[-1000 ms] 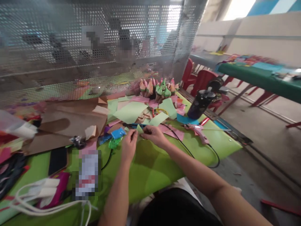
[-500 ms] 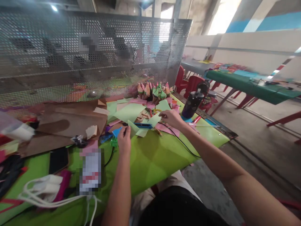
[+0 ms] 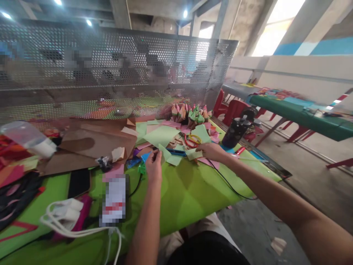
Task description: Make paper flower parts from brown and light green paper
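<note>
My left hand [image 3: 154,164] pinches a small pale green paper piece [image 3: 164,153] between thumb and fingers, just above the table. My right hand [image 3: 211,151] is closed, its fingertips at the edge of another pale green paper piece [image 3: 193,154]. A blue, flat long object [image 3: 176,152] lies between the hands, partly covered by paper. Behind it are red and yellow loop handles [image 3: 193,140], perhaps of scissors. Larger pale green sheets [image 3: 162,135] and pink scraps are spread beyond. Folded paper cones [image 3: 196,117] in green, pink and brown stand at the back.
A dark tumbler [image 3: 234,133] stands at right. Brown paper [image 3: 91,141], a black phone [image 3: 79,183], a pixelated object [image 3: 113,200] and white charger cables [image 3: 68,232] lie at left. A perforated metal screen [image 3: 118,73] rises behind. A black cable [image 3: 228,186] crosses the green tabletop [image 3: 187,198].
The view has tilted up and turned slightly left. My right hand has lowered with the green paper at its fingertips, and the red and yellow handles show more fully. My left hand keeps its pinch.
</note>
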The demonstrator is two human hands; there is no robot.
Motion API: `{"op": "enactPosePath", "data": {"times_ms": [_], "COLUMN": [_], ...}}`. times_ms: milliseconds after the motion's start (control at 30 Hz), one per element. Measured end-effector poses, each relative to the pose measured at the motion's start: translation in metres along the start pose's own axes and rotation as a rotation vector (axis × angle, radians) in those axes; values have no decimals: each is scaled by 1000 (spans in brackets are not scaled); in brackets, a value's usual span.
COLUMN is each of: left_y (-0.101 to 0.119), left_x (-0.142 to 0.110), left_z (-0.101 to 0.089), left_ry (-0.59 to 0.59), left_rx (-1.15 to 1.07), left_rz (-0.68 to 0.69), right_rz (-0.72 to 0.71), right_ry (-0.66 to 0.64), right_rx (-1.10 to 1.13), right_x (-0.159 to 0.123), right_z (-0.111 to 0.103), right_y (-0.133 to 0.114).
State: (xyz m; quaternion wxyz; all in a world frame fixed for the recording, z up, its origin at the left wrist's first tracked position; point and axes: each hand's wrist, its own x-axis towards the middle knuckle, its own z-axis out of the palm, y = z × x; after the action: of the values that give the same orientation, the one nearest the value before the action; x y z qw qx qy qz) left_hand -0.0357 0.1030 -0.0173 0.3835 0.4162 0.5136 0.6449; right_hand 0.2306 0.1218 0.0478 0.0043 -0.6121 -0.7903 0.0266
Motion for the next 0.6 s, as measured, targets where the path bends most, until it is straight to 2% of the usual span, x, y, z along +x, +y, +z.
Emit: {"op": "enactPosePath", "data": {"times_ms": [133,300,433,600], "left_y": [2,13,18,14], "left_x": [-2,-8,-10,-9], "left_z": [2,1,3,5], "left_ry": [3,-11,-19,-22], "left_rx": [-125,-182,-247,-328], "left_rz": [-41,-82,-121,-165], "right_rz": [111,199,215,230], "right_ry": [31,17,30,22], "right_rx": [-11,-15,-5,30], "right_x": [29,65,73,67], "right_z": [-2,15,21,-1], "right_y": [6,-12,-16,8]}}
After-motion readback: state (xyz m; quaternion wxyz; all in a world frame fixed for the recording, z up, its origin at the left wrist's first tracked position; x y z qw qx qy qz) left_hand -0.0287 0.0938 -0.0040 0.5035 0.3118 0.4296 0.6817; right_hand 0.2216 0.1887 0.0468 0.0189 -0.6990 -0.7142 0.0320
